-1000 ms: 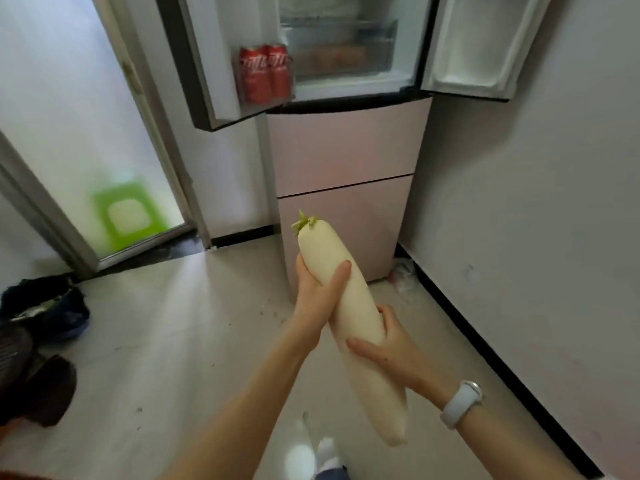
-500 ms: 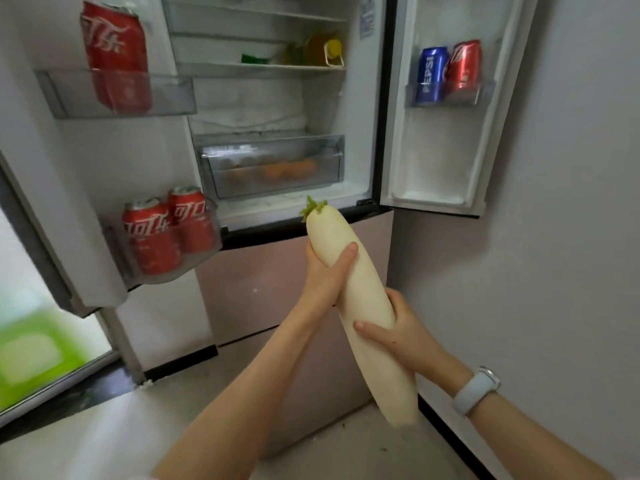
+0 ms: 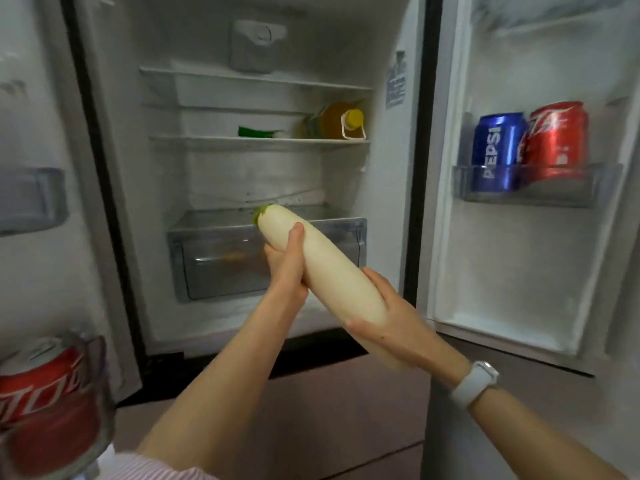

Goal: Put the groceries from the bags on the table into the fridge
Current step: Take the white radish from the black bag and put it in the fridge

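White radish (image 3: 322, 268): gripped by both hands, left hand (image 3: 287, 261) curled round the upper part near the green top, right hand (image 3: 388, 323) wrapped round the lower part. A second ago it was carried upright toward the fridge (image 3: 242, 174); now it is tilted, tip over the clear drawer (image 3: 214, 261). Placement appears imminent, not yet done.

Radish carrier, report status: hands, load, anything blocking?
Left hand and right hand both grip white radish. Leafy end at open fridge, above crisper drawer. Nothing blocking.
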The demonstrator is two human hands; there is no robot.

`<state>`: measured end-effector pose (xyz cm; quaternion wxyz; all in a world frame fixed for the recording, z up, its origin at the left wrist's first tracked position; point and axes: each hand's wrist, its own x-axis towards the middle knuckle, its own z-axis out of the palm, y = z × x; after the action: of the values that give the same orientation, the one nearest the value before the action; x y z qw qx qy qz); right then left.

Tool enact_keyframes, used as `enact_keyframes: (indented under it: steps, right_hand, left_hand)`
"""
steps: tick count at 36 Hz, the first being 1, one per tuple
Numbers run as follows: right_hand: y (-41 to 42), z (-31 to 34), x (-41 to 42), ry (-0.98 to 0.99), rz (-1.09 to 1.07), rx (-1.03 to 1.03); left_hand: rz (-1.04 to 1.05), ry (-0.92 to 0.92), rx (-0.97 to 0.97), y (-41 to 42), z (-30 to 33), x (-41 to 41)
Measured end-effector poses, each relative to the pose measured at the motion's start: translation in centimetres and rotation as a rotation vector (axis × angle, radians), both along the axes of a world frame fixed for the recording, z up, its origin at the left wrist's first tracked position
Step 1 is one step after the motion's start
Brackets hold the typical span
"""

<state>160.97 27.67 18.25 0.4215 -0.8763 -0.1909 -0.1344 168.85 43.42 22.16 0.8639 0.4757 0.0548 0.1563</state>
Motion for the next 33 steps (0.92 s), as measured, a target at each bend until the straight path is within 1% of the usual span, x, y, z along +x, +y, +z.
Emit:
enact_keyframes:
  steps: [3, 5, 7, 9, 12, 13, 15, 17, 21, 25, 28, 33]
  right_hand:
    - [0.3, 0.9, 4.4, -0.082, -0.017, 0.039]
    - [0.9, 1.5, 7.2, -0.096, -0.013, 0.088]
    - [1.4, 2.4, 9.9, -0.124, -0.036, 0.098]
    - [1.8, 3.5, 12.6, -0.161, -0.065, 0.097]
    - [2.4, 5.2, 16.3, -0.197, -0.117, 0.102]
    - [2.5, 5.7, 17.5, -0.210, -0.136, 0.096]
    - [2.8, 6.8, 19.6, -0.241, -0.175, 0.065]
    - [3.2, 8.0, 21.6, -0.262, -0.228, 0.019]
    - [4.0, 9.8, 26.2, -0.296, -0.308, -0.101]
    - [4.1, 9.9, 30.4, -0.276, -0.333, -0.204]
    - [4.0, 9.8, 32.9, -0.235, -0.349, -0.236]
    - [4.0, 9.9, 36.5, -0.198, -0.366, -0.256]
  left_hand:
    - [0.037, 0.000, 0.012, 0.8, 1.5, 4.5]
    - [0.036, 0.003, 0.104, 1.2, 2.6, 7.1]
    - [0.020, 0.005, 0.236, 1.6, 3.6, 9.5]
    - [0.019, -0.036, 0.400, 1.7, 4.1, 11.7]
    - [0.082, -0.160, 0.715, 1.8, 4.2, 14.6]
    - [0.111, -0.162, 0.827, 1.8, 4.3, 15.5]
    - [0.178, -0.095, 1.073, 2.0, 4.7, 17.6]
    - [0.172, -0.076, 1.241, 2.3, 5.2, 19.8]
    - [-0.006, -0.143, 1.346, 3.1, 5.9, 24.0]
    - [-0.149, -0.105, 1.439, 4.3, 5.6, 27.5]
    - [-0.197, -0.106, 1.490, 5.0, 5.5, 29.7]
    - [-0.260, -0.072, 1.651, 4.5, 5.5, 33.0]
